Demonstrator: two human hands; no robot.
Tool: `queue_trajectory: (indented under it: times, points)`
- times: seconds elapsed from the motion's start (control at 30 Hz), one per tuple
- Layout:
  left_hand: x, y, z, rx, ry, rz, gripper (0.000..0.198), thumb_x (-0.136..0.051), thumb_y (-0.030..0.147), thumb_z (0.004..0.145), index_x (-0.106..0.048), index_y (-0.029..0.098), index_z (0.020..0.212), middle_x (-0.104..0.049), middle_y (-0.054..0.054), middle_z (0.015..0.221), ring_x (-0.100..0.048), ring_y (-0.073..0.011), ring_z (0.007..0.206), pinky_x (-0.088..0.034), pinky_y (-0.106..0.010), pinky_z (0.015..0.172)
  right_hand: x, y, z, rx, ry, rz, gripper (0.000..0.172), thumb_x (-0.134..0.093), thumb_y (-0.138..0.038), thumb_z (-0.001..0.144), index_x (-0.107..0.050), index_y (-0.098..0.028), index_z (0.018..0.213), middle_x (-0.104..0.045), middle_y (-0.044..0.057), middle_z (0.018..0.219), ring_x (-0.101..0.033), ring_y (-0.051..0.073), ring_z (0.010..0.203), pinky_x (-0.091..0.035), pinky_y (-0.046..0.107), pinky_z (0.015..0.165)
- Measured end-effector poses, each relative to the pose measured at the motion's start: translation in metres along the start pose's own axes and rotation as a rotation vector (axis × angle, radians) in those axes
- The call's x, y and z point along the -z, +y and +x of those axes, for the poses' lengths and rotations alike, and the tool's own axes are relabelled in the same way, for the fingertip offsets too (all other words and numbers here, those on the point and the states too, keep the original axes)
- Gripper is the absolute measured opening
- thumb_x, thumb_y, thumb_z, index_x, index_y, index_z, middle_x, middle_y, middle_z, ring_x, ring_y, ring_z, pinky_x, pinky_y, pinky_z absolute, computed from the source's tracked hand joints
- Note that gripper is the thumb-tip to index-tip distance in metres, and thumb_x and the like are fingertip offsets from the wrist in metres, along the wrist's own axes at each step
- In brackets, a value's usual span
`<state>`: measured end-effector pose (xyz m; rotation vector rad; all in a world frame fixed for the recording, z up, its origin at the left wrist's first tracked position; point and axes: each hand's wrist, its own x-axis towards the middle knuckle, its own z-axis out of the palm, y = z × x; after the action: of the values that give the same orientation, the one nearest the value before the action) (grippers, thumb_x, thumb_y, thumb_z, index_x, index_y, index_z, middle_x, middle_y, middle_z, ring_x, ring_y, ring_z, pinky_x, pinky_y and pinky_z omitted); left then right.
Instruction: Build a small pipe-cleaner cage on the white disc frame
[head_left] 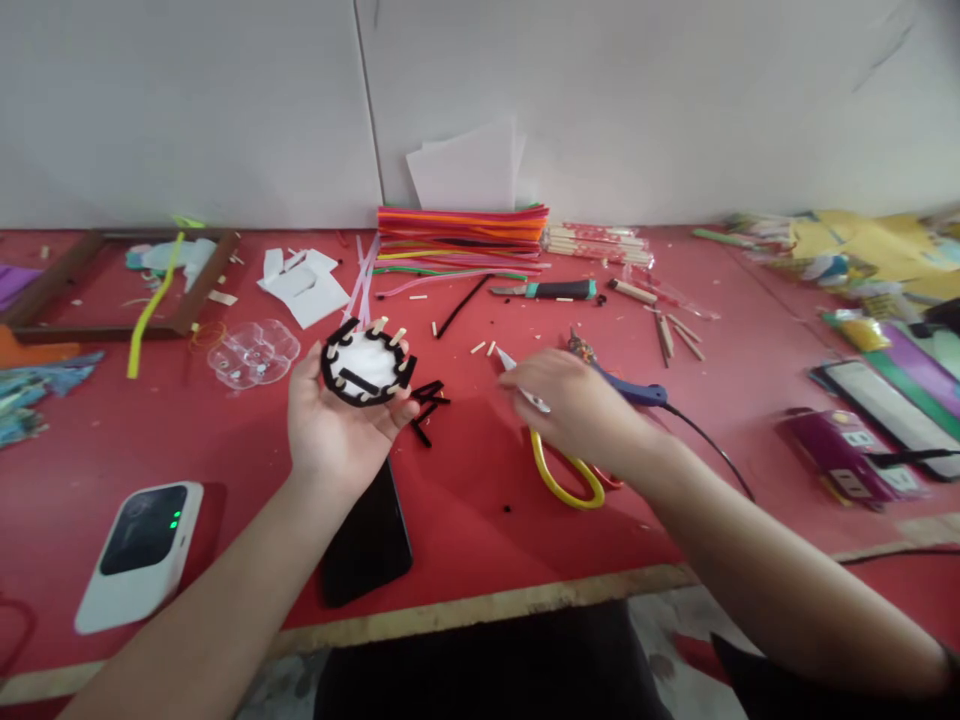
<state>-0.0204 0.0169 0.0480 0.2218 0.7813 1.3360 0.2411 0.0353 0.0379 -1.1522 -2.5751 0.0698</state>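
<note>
My left hand (pixel 334 425) is palm up and cradles a small round white craft piece (pixel 367 365), ringed with black pipe cleaner and short wooden pegs. My right hand (pixel 574 400) hovers palm down over the yellow-handled scissors (pixel 562 470) on the red table (pixel 465 520); its fingers are blurred by motion and I cannot tell whether they grip anything. Short black pipe-cleaner pieces (pixel 429 405) lie just right of my left hand.
A black phone (pixel 367 545) and a white device with green lights (pixel 139 555) lie near the front edge. Behind are a stack of coloured pipe cleaners (pixel 461 230), a craft knife (pixel 551 291), a blue tool with a cable (pixel 637 392), wooden sticks, paper scraps and a wooden frame (pixel 191 300).
</note>
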Motion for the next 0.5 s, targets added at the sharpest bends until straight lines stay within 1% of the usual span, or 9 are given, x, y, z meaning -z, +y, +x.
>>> queue_trajectory:
  times: [0.03,0.07,0.13,0.2,0.23,0.3,0.37,0.43,0.5]
  points:
    - [0.0,-0.001,0.0,0.011,-0.001,0.003,0.042,-0.045,0.049,0.1,-0.074,0.02,0.107,-0.08,-0.007,0.088,-0.068,-0.0186,0.058,-0.063,-0.033,0.056,-0.006,-0.013,0.013,0.06,-0.055,0.0,0.019,-0.057,-0.018,0.1,-0.076,-0.017,0.102,-0.077,0.009,0.094,-0.066,0.024,0.088,-0.051,0.038,0.085]
    - [0.0,-0.001,0.0,0.02,-0.013,0.003,0.041,-0.046,0.049,0.1,-0.074,0.02,0.108,-0.08,-0.007,0.088,-0.069,-0.0187,0.057,-0.063,-0.033,0.057,-0.013,-0.024,0.025,0.113,-0.114,-0.006,0.019,-0.057,-0.018,0.101,-0.076,-0.016,0.103,-0.076,0.009,0.096,-0.065,0.023,0.088,-0.049,0.038,0.085]
    - [0.0,-0.002,-0.001,0.039,-0.06,-0.003,0.043,-0.045,0.048,0.1,-0.073,0.02,0.117,-0.08,-0.006,0.091,-0.069,-0.0186,0.057,-0.063,-0.033,0.057,-0.024,-0.041,0.044,0.202,-0.21,-0.028,0.022,-0.055,-0.016,0.103,-0.076,-0.016,0.099,-0.076,0.011,0.099,-0.063,0.023,0.089,-0.047,0.038,0.083]
    - [0.001,-0.003,0.0,0.056,-0.09,-0.008,0.044,-0.044,0.047,0.1,-0.071,0.021,0.124,-0.081,-0.006,0.092,-0.07,-0.0187,0.057,-0.064,-0.033,0.057,-0.035,-0.049,0.056,0.243,-0.283,-0.046,0.024,-0.053,-0.015,0.105,-0.076,-0.015,0.097,-0.075,0.012,0.101,-0.062,0.024,0.092,-0.046,0.039,0.081]
    - [0.001,-0.003,0.0,0.064,-0.092,-0.008,0.044,-0.044,0.047,0.1,-0.071,0.02,0.124,-0.081,-0.006,0.091,-0.07,-0.019,0.058,-0.064,-0.033,0.057,-0.039,-0.05,0.06,0.253,-0.307,-0.05,0.025,-0.053,-0.015,0.105,-0.076,-0.015,0.096,-0.075,0.012,0.102,-0.062,0.025,0.093,-0.046,0.039,0.081]
    - [0.001,-0.003,-0.001,0.075,-0.082,-0.006,0.042,-0.046,0.047,0.1,-0.072,0.02,0.118,-0.08,-0.006,0.088,-0.071,-0.0195,0.058,-0.064,-0.034,0.057,-0.046,-0.048,0.064,0.256,-0.324,-0.041,0.024,-0.054,-0.015,0.105,-0.077,-0.014,0.098,-0.075,0.013,0.106,-0.062,0.026,0.096,-0.047,0.039,0.081]
    - [0.002,-0.003,-0.002,0.082,-0.091,-0.01,0.039,-0.049,0.047,0.099,-0.073,0.02,0.113,-0.08,-0.006,0.091,-0.071,-0.0195,0.06,-0.064,-0.034,0.057,-0.049,-0.043,0.063,0.266,-0.319,-0.011,0.024,-0.053,-0.013,0.105,-0.076,-0.013,0.101,-0.076,0.014,0.109,-0.063,0.026,0.098,-0.049,0.04,0.085]
    - [0.001,-0.004,-0.003,0.082,-0.118,-0.02,0.037,-0.052,0.047,0.097,-0.073,0.021,0.113,-0.081,-0.007,0.098,-0.072,-0.0192,0.062,-0.064,-0.033,0.058,-0.046,-0.037,0.058,0.25,-0.288,0.043,0.023,-0.052,-0.011,0.104,-0.075,-0.011,0.104,-0.076,0.015,0.108,-0.065,0.026,0.097,-0.051,0.04,0.088]
    - [0.001,-0.004,-0.004,0.08,-0.136,-0.024,0.037,-0.053,0.047,0.097,-0.073,0.021,0.116,-0.082,-0.007,0.101,-0.072,-0.0189,0.063,-0.064,-0.033,0.057,-0.038,-0.03,0.05,0.174,-0.225,0.159,0.021,-0.052,-0.011,0.102,-0.073,-0.011,0.107,-0.076,0.015,0.103,-0.068,0.023,0.093,-0.053,0.038,0.086]
